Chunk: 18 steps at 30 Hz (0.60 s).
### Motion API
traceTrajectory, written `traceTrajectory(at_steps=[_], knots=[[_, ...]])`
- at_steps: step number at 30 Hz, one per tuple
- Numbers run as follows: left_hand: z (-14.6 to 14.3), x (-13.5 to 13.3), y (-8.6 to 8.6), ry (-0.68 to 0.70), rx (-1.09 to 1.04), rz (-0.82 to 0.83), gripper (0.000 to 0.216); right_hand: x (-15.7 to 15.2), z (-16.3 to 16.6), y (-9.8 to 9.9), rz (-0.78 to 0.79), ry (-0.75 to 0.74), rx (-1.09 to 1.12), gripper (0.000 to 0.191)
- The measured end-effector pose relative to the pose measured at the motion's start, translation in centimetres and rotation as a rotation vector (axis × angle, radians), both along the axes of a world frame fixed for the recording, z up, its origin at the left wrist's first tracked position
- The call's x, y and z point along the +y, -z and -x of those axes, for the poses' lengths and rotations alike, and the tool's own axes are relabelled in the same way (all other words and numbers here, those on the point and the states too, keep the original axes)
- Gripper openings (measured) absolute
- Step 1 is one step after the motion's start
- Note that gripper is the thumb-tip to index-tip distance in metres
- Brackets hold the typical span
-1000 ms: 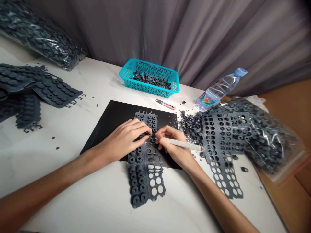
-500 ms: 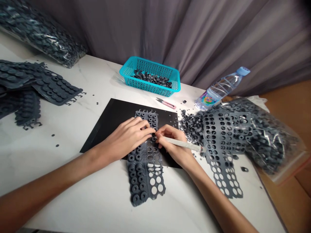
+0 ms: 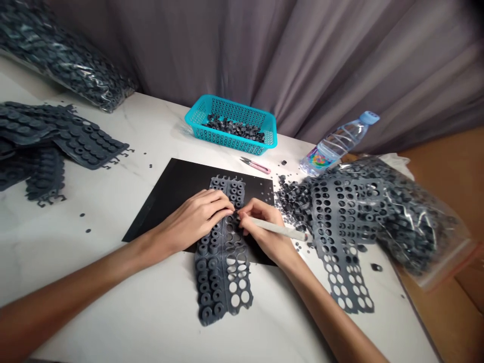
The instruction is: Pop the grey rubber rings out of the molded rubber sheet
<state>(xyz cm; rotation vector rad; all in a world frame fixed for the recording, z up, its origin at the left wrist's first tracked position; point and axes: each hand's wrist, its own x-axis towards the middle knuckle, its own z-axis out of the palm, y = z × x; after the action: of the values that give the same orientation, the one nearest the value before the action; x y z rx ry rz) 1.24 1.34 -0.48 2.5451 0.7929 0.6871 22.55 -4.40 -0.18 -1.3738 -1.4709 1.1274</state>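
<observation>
A dark grey rubber sheet (image 3: 207,272) with rows of ring-shaped parts lies lengthwise before me, partly on a black mat (image 3: 162,201). Its near right side has bare round holes. My left hand (image 3: 200,214) rests over the sheet's middle, fingers bent together and gripping it. My right hand (image 3: 264,222) is closed around a pale, pen-like tool (image 3: 280,228), tip toward the sheet beside my left fingertips. The tool's tip is hidden by my fingers.
Behind the mat stand a turquoise basket (image 3: 230,143) of small dark parts and pink-handled snips (image 3: 256,165). At right are a water bottle (image 3: 336,143), a holed sheet (image 3: 333,222), loose parts (image 3: 297,199) and a plastic bag (image 3: 412,232). More sheets (image 3: 83,141) and a full bag (image 3: 75,60) are left.
Both hands have shifted slightly left in view with the sheet. A small dark part between the fingertips earlier no longer shows there, and the fingertips are a little lower.
</observation>
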Motion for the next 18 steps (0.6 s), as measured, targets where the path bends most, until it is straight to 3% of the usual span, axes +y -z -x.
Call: traceTrajectory(at_steps=[5, 18], knots=[[0.62, 0.29, -0.47, 0.023, 0.031, 0.041, 0.018, 0.36, -0.38, 0.19, 0.036, 0.009, 0.126, 0.006], [0.78, 0.24, -0.41, 0.045, 0.008, 0.007, 0.022, 0.13, -0.21, 0.04, 0.034, 0.004, 0.040, 0.005]])
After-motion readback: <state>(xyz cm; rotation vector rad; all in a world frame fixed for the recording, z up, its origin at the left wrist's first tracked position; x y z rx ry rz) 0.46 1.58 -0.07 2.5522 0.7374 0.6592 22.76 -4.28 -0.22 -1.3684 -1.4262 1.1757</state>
